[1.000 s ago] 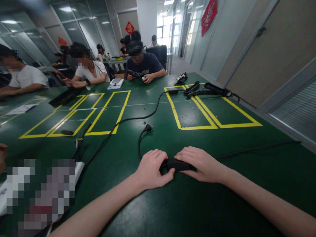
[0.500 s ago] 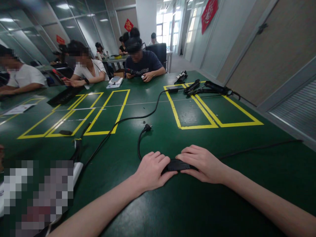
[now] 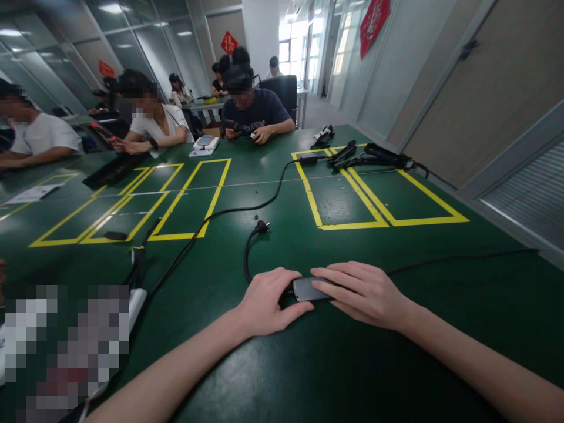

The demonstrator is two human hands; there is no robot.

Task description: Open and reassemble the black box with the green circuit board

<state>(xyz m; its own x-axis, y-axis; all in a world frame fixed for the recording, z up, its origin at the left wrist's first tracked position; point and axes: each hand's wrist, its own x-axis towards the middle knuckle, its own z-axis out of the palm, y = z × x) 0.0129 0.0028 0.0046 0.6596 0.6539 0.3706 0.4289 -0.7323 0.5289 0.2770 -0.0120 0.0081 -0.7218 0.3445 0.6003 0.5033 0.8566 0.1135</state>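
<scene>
A black power adapter [image 3: 305,289] lies at the near middle of the green table, its smooth flat face up. Around its left end, my left hand [image 3: 269,301] keeps thumb and fingers at the near and far edges. My right hand [image 3: 365,294] covers the right part, fingers laid across the top and its thumb hidden. From the left side a short cord curves away to a black two-pin plug [image 3: 261,227], which rests on the table. Another black cable [image 3: 462,257] runs off to the right from behind my right hand.
Yellow tape rectangles [image 3: 352,225] mark the green table [image 3: 282,376]. Black devices and cables [image 3: 379,157] lie at the far right. A long black cable [image 3: 247,209] crosses the middle. At left stands a white-edged object [image 3: 138,302], partly blurred out. Several people sit beyond, one [image 3: 259,111] directly opposite.
The adapter has turned over between my hands, so its smooth broad face shows instead of the ridged narrow side. My right fingers have slid flatter across it.
</scene>
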